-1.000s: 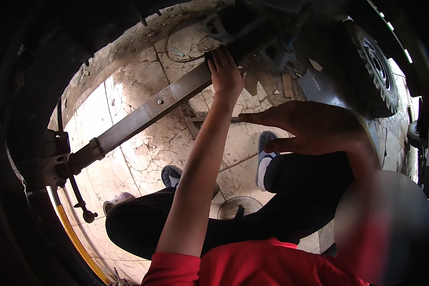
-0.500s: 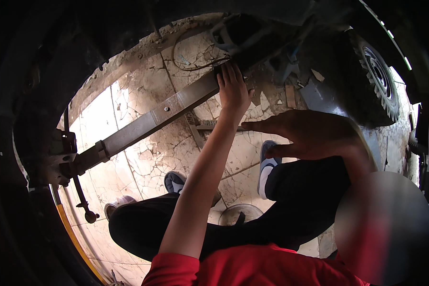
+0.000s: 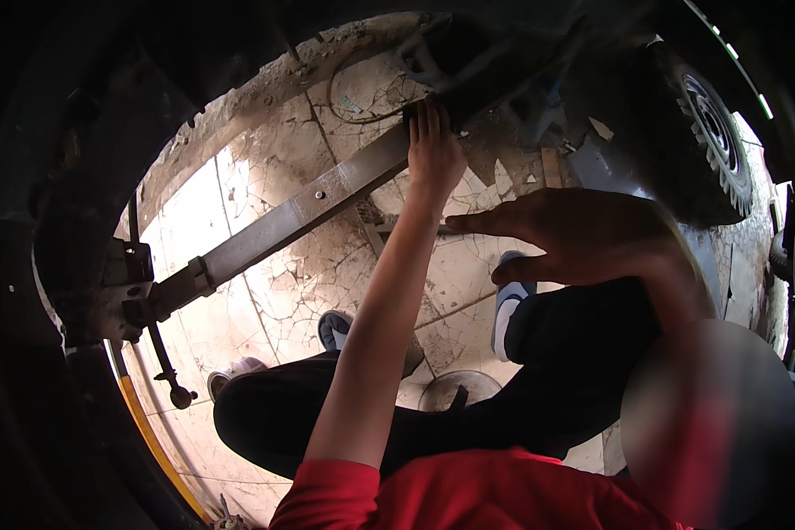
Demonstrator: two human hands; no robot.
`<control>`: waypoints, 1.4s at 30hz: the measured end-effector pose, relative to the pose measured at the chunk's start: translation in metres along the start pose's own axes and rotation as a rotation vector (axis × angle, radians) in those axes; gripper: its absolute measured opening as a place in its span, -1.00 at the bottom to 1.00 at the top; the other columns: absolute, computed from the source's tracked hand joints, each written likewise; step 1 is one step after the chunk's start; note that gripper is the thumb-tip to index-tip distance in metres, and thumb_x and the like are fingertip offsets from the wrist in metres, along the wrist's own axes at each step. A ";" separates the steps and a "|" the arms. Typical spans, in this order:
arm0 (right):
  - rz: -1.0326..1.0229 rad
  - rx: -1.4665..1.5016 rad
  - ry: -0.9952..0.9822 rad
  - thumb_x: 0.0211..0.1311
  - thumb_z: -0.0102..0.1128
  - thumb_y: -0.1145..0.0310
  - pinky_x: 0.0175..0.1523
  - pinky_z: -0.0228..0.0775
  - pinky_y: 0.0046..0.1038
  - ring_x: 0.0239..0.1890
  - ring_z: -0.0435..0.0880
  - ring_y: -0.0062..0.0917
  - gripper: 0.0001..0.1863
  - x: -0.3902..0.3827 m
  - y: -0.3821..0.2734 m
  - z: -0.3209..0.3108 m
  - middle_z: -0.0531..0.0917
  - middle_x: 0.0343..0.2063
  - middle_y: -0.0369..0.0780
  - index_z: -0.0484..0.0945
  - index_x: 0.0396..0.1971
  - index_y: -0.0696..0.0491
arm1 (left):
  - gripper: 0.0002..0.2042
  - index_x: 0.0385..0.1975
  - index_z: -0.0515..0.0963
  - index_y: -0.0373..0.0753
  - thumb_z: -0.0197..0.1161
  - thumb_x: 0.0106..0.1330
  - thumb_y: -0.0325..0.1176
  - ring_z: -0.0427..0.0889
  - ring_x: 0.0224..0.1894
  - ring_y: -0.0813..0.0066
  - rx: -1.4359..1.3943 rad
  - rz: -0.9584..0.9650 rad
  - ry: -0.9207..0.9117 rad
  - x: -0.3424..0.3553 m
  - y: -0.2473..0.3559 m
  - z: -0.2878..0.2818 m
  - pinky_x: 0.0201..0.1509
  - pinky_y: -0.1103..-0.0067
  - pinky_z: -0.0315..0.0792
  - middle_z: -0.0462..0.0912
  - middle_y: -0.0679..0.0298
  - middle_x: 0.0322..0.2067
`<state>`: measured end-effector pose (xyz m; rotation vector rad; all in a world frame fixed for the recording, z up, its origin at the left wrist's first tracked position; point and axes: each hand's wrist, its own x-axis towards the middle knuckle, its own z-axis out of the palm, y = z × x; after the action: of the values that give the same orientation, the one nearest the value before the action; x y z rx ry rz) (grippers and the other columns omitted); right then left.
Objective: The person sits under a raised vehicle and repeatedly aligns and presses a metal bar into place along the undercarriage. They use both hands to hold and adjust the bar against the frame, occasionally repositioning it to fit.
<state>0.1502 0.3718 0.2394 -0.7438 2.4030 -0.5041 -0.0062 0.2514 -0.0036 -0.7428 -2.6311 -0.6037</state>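
Observation:
A long flat steel bar, which looks like a leaf spring (image 3: 291,215), runs from lower left to upper right, with a bolt head (image 3: 320,194) near its middle. My left hand (image 3: 436,163) lies across its upper part, fingers together over the dark far edge. What is under the fingers cannot be made out. My right hand (image 3: 583,234) is held in shadow above my right knee, fingers stretched forward and thumb apart, with nothing visible in it. Its fingertips appear close to a grey metal piece (image 3: 406,228) on the floor; the gap cannot be judged.
A treaded wheel (image 3: 714,124) stands at the far right. At left, a ball-ended rod (image 3: 175,384) hangs beside a yellow-orange bar (image 3: 155,446). A round metal piece (image 3: 468,384) lies on cracked tiles below my legs. Dark vehicle parts (image 3: 71,177) surround the space.
The view has shifted slightly, so the bar and floor appear farther right and higher. My left hand stays on the bar, its thumb less visible; my right hand stays stretched out.

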 end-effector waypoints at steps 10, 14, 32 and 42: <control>0.059 0.020 -0.023 0.37 0.16 -0.02 0.13 0.50 -0.24 -0.07 0.70 -0.25 -0.36 -0.001 0.004 0.001 0.72 -0.17 -0.03 0.33 0.38 -0.11 | -0.40 0.36 0.12 -0.55 -0.04 0.32 -0.42 0.06 0.49 -0.09 0.007 0.008 0.002 -0.004 0.003 0.001 0.53 0.15 0.01 0.11 -0.23 0.40; 0.042 0.018 -0.016 0.38 0.15 -0.02 0.13 0.50 -0.24 -0.08 0.71 -0.26 -0.37 -0.003 0.002 0.000 0.72 -0.16 -0.04 0.33 0.38 -0.12 | -0.36 0.38 0.09 -0.56 -0.02 0.32 -0.37 0.06 0.49 -0.09 0.030 -0.078 -0.090 0.007 0.004 -0.006 0.53 0.17 0.02 0.11 -0.23 0.41; 0.154 0.027 -0.075 0.40 0.13 0.00 0.20 0.47 -0.24 0.02 0.68 -0.24 -0.38 -0.004 -0.002 -0.004 0.68 0.01 -0.09 0.29 0.40 -0.17 | -0.43 0.37 0.13 -0.52 -0.08 0.41 -0.34 0.10 0.48 -0.08 -0.074 -0.034 -0.088 0.002 0.002 -0.011 0.53 0.16 0.03 0.17 -0.22 0.38; 0.066 0.013 0.001 0.39 0.13 -0.02 0.16 0.49 -0.24 -0.03 0.71 -0.23 -0.38 -0.005 0.006 0.002 0.69 -0.02 -0.11 0.33 0.38 -0.15 | -0.44 0.37 0.14 -0.50 -0.08 0.42 -0.34 0.12 0.47 -0.04 -0.020 0.000 -0.079 -0.003 0.005 -0.009 0.53 0.21 0.06 0.16 -0.18 0.40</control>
<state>0.1523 0.3795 0.2369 -0.6568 2.4143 -0.4933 0.0005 0.2494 0.0046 -0.7885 -2.7008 -0.6132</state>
